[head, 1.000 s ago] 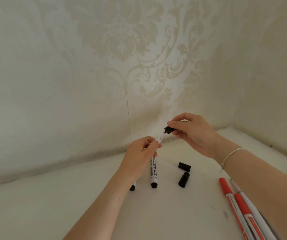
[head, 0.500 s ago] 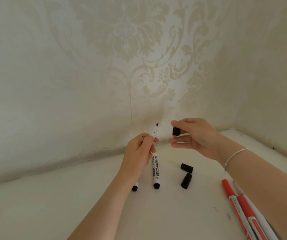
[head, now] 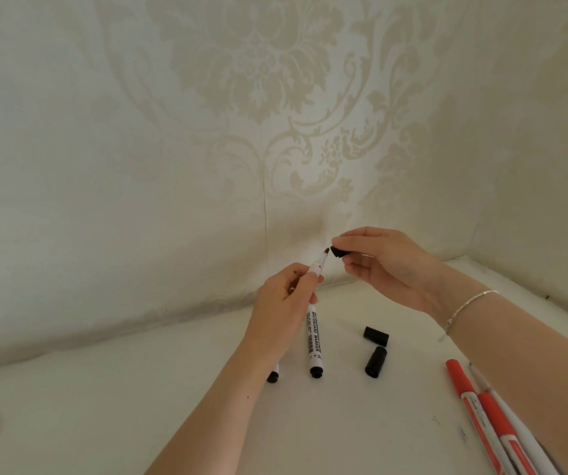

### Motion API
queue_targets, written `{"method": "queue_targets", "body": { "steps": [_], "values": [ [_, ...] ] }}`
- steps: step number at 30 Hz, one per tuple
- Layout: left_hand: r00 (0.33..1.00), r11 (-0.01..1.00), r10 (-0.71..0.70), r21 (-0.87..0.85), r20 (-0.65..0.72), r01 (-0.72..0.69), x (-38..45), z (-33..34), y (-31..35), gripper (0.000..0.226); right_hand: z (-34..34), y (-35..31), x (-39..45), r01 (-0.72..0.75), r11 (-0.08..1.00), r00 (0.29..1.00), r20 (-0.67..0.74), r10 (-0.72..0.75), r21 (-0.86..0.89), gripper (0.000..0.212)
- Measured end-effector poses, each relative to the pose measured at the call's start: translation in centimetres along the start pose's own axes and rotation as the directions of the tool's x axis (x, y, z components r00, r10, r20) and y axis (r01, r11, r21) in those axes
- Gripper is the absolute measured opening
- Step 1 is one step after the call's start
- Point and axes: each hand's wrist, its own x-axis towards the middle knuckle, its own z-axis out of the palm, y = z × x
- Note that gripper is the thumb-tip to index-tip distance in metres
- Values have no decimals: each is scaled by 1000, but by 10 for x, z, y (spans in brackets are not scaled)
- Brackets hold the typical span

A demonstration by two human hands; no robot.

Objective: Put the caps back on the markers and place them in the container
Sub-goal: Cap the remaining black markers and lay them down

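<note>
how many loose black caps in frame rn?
3. One black cap pinched in the right hand, next to the held marker's tip. Two lie on the table: one nearer the wall, one just below it. The arms may hide more.

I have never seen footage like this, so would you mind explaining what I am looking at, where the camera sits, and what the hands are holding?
There is no machine here: a person wears one wide-angle camera on the head, looking forward and down at their own two bare hands. The left hand grips an uncapped marker with its dark tip pointing up. The right hand, with a bracelet on its wrist, pinches a black cap right beside that tip, not yet pushed on. On the white table lie two loose black caps, and at the right edge a few markers with red caps. A black end of what looks like another marker shows from under the left forearm. The patterned wall stands behind. No container can be made out clearly.
</note>
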Motion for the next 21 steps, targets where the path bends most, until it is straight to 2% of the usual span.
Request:
{"method": "queue_targets", "body": {
  "steps": [3,10,14,17,21],
  "values": [
    [1000,1000,22,19,13,-22,-1,-1,0,20,0,-1,0,-14,999,1000,0,14,47,8],
    [998,998,48,30,51,-50,-3,0,0,19,6,-1,0,26,980,999,27,-21,-198,11],
    [991,991,78,97,105,-88,-6,1,-1,18,7,-5,0,59,938,998,23,-54,-342,10],
    [992,980,108,159,66,-118,-6,2,-2,20,11,-6,0,82,897,997,34,-75,-434,9],
    [994,983,111,147,1,-110,-7,2,1,24,16,-10,-1,105,879,994,53,-91,-465,6]
  ]
}}
